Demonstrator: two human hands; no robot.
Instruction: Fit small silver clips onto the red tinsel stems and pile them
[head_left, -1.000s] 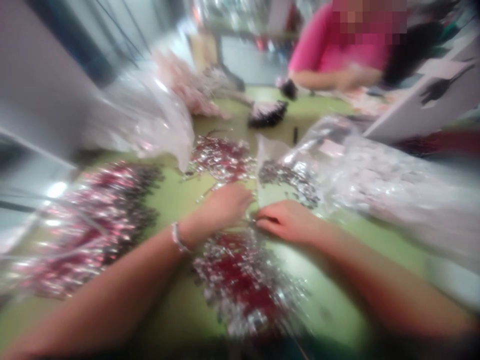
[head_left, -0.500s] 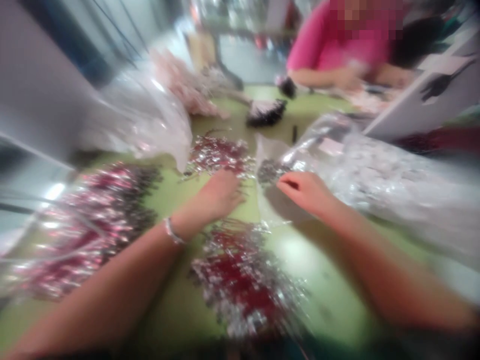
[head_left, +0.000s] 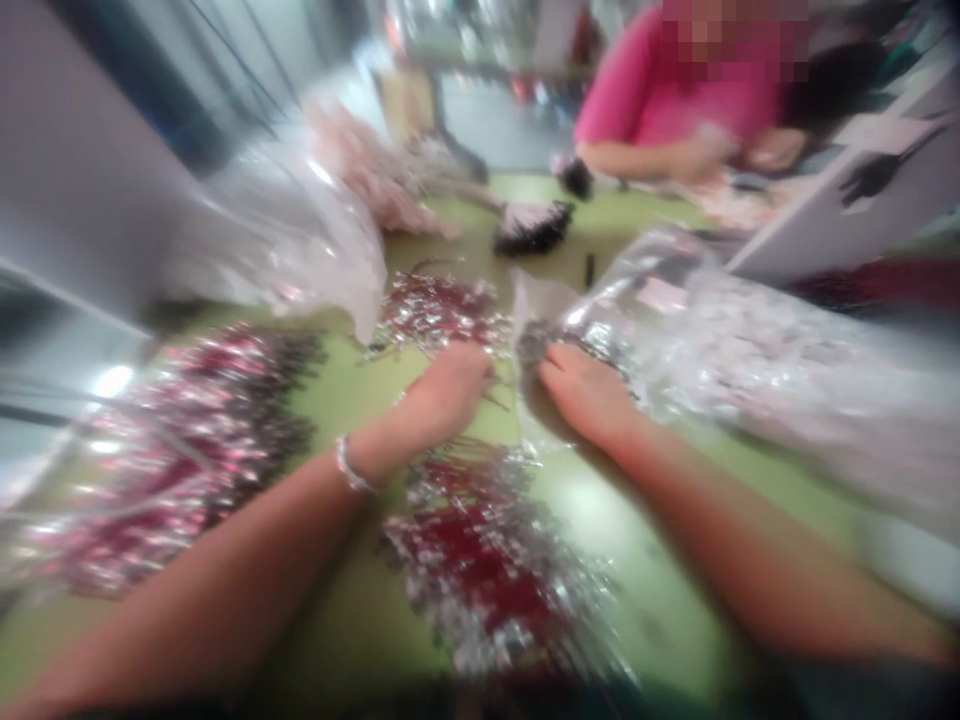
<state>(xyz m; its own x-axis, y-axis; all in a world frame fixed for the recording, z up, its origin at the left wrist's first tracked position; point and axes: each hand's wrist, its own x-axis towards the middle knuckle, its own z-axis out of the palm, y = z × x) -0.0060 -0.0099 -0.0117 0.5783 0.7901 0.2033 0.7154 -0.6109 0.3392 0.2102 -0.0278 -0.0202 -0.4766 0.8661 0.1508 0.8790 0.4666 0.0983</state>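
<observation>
My left hand (head_left: 454, 385), with a bracelet on the wrist, is closed at the near edge of a small pile of dark red and silvery sprigs (head_left: 439, 305). A thin stem shows beside its fingers, but what they grip is hidden. My right hand (head_left: 585, 390) has its fingers bent together at a heap of small dark grey pieces (head_left: 534, 342) on a clear plastic bag (head_left: 536, 425). Whatever it pinches is too small to make out. Nearer to me, a larger bunch of red and silvery sprigs (head_left: 495, 560) lies below both hands.
Pink and silvery wrapped bunches (head_left: 187, 450) lie at the left on the green table (head_left: 660, 600). Filled clear plastic bags (head_left: 810, 350) spread at the right. Behind are a plastic sheet (head_left: 300, 230), a dark-tipped bundle (head_left: 532, 228) and a person in a pink top (head_left: 622, 100).
My right hand has moved from the middle, beside the left hand, out to the dark grey heap on the plastic bag. The left hand has shifted only slightly.
</observation>
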